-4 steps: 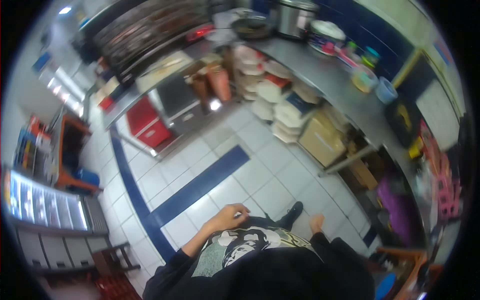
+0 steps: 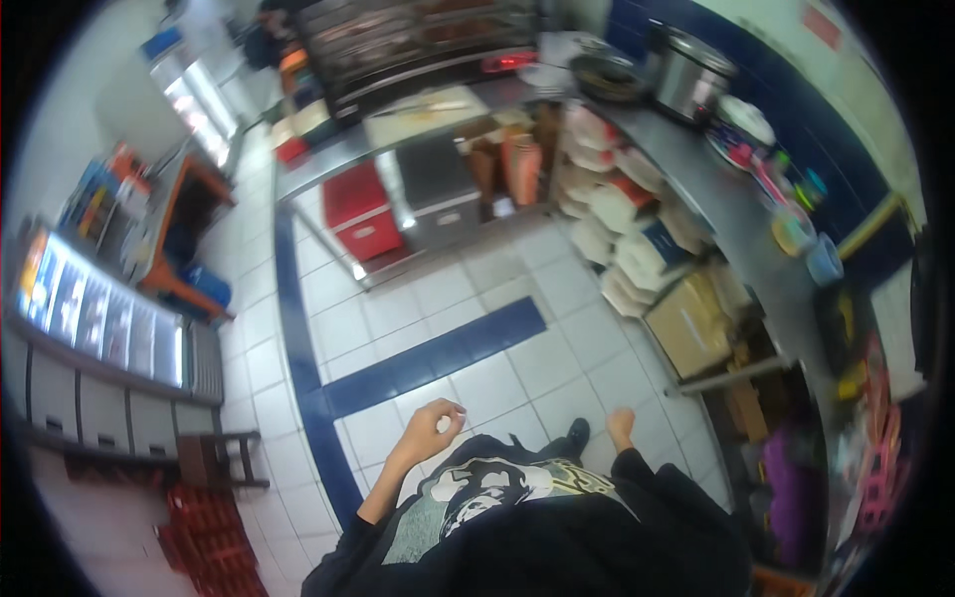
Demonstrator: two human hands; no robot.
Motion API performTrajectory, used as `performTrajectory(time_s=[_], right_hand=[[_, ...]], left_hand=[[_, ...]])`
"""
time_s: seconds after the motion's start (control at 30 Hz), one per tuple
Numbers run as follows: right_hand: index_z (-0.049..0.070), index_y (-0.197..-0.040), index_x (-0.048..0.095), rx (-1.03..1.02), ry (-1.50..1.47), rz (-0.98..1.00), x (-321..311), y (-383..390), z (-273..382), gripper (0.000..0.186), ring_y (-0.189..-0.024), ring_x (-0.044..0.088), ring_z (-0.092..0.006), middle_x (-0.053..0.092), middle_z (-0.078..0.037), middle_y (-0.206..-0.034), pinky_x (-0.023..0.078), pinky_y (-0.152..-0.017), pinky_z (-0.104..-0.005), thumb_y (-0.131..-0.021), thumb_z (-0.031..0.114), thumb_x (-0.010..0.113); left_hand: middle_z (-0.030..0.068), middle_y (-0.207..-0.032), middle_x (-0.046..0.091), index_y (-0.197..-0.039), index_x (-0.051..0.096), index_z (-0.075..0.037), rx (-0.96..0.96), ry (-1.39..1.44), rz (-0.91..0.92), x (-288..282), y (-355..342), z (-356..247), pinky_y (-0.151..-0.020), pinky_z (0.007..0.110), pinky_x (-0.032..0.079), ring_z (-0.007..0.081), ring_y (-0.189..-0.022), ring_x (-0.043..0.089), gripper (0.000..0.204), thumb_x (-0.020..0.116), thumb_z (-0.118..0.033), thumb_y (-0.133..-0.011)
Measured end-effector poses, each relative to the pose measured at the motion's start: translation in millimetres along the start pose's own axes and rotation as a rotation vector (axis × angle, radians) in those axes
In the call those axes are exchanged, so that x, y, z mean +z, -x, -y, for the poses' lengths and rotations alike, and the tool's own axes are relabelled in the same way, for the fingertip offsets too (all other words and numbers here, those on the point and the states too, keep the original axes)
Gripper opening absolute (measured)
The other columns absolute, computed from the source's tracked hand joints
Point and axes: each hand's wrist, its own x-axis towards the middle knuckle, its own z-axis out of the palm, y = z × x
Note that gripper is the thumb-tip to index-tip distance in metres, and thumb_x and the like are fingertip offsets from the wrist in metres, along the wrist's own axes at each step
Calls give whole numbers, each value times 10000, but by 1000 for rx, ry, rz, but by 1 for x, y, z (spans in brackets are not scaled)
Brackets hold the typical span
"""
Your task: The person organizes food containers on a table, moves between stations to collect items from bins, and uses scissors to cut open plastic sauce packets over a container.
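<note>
Below me, my left hand (image 2: pixel 435 428) hangs in front of my printed dark top (image 2: pixel 502 488), above the white floor tiles (image 2: pixel 502 373) with blue strips (image 2: pixel 438 353). Its fingers are curled; whether anything sits inside them is unclear. Lower right of centre, my right hand (image 2: pixel 622 426) is at my side, small and blurred, its finger shape unclear. Both hands are apart from the counters. A dark shoe (image 2: pixel 578 430) shows between them.
Ahead, a steel counter (image 2: pixel 308 169) carries a cutting board (image 2: pixel 418 124), over red (image 2: pixel 360 224) and grey bins (image 2: pixel 438 209). Along the right runs another counter (image 2: pixel 686 149) with cookers and stacked boxes below. Left stand a glass-front fridge (image 2: pixel 109 308), a stool (image 2: pixel 214 458) and red crates (image 2: pixel 204 527).
My view has turned left and tilted, so the counters sit further right and straighter. My left hand has moved slightly left, away from my top.
</note>
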Motion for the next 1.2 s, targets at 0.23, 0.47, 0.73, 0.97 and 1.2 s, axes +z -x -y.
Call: performTrajectory(time_s=[0.23,0.47,0.73,0.97,1.2], right_hand=[[50,-753,587,-619,63,181,5,9,269,163,-730,605,-351,611,-175,-717,470,-653,-441,-620,124,643],[76,-697,570,-787,70,284,49,9,335,59,-703,578,-364,592,-165,-705,454,-608,-460,-641,66,585],[-4,-850,647,-255,242,407,64,-46,352,190,-882,603,-374,618,-225,-930,495,-759,-414,-702,108,609],[13,-793,665,-574,313,499,154,-74,454,209,-795,619,-381,636,-216,-819,492,-712,-448,-689,183,602],[107,-903,621,-580,199,772,126,-42,672,237,-947,588,-318,632,-162,-945,447,-812,-399,-704,229,663]], left_hand=[[117,-914,644,-735,538,-29,-211,96,-452,-36,95,63,-741,330,483,242,-830,619,144,618,-136,-788],[119,-994,634,-845,498,-40,-228,222,-406,-100,77,104,-785,311,486,206,-909,611,124,599,-109,-822],[143,-882,647,-852,508,-19,-151,291,-563,-239,-29,215,-629,306,495,199,-716,638,125,585,-114,-827],[148,-753,636,-828,591,-33,-448,-10,-289,-320,-90,372,-668,349,487,267,-721,629,160,593,-186,-782],[165,-937,638,-873,659,-77,-865,-384,41,-324,33,532,-734,450,460,355,-852,596,313,485,-327,-800]])
